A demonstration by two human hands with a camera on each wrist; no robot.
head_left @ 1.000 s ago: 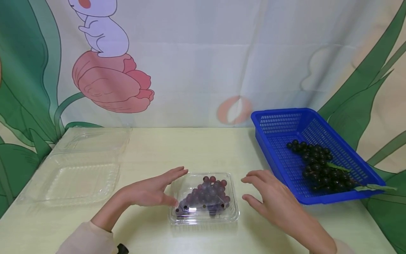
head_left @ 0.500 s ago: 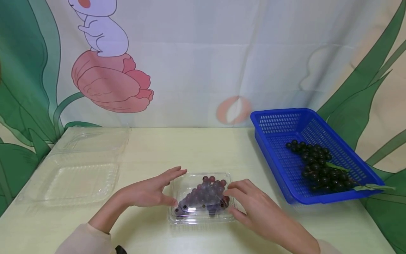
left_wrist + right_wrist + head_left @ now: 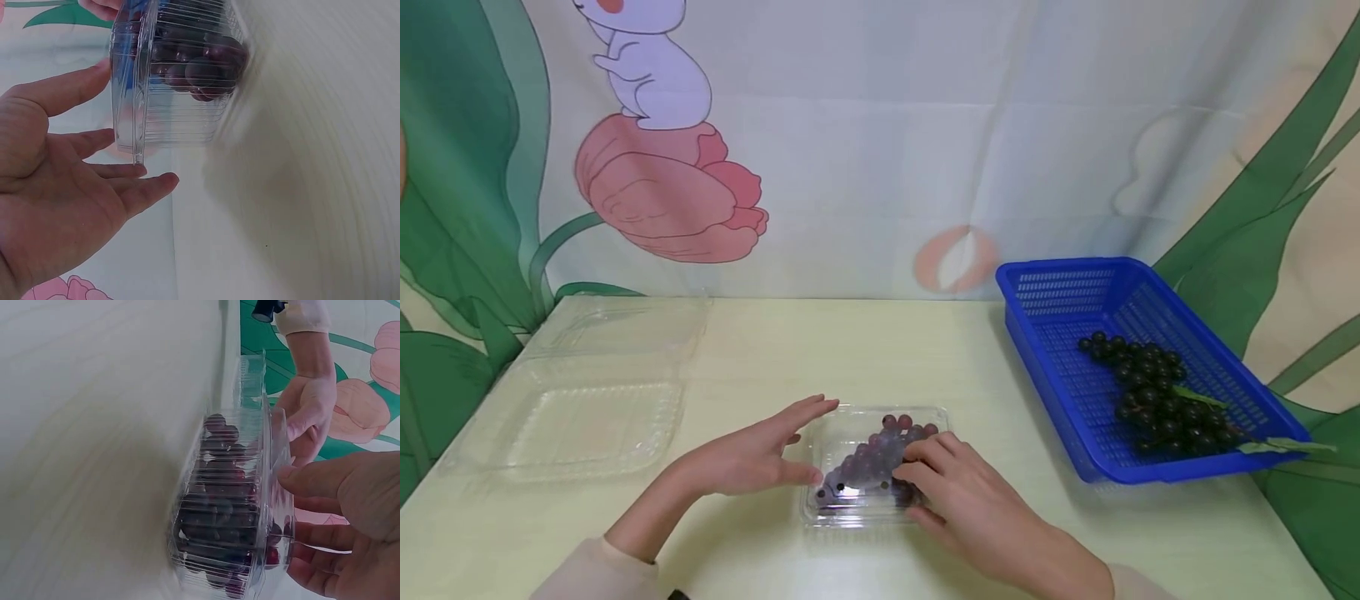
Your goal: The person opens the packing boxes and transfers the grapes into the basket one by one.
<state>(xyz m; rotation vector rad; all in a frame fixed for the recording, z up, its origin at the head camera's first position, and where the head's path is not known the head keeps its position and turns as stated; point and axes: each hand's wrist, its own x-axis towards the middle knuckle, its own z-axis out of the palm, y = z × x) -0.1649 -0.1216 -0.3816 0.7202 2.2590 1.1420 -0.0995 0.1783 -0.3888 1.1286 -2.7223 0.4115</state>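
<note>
A closed clear plastic clamshell box (image 3: 842,427) sits on the table, with a bunch of purple grapes (image 3: 867,460) inside. My left hand (image 3: 752,460) is at its left side, fingers spread and fairly straight, thumb tip at the lid's edge. In the left wrist view, the fingers of that hand (image 3: 69,187) hold nothing. My right hand (image 3: 966,504) lies over the right part of the lid and hides some grapes. Seen from the right wrist, the fingertips of this hand (image 3: 369,519) touch the lid (image 3: 282,506), thumb toward its front edge, without gripping.
To the left, another clear clamshell container (image 3: 587,425) stands with its lid raised back. At right, a blue plastic basket (image 3: 1037,350) holds a bunch of black grapes (image 3: 1150,400) with green leaves. A printed curtain (image 3: 850,167) hangs behind the table (image 3: 760,367).
My right hand has moved left from beside the box onto the right part of its lid. The left hand has stayed at the left edge, almost unmoved.
</note>
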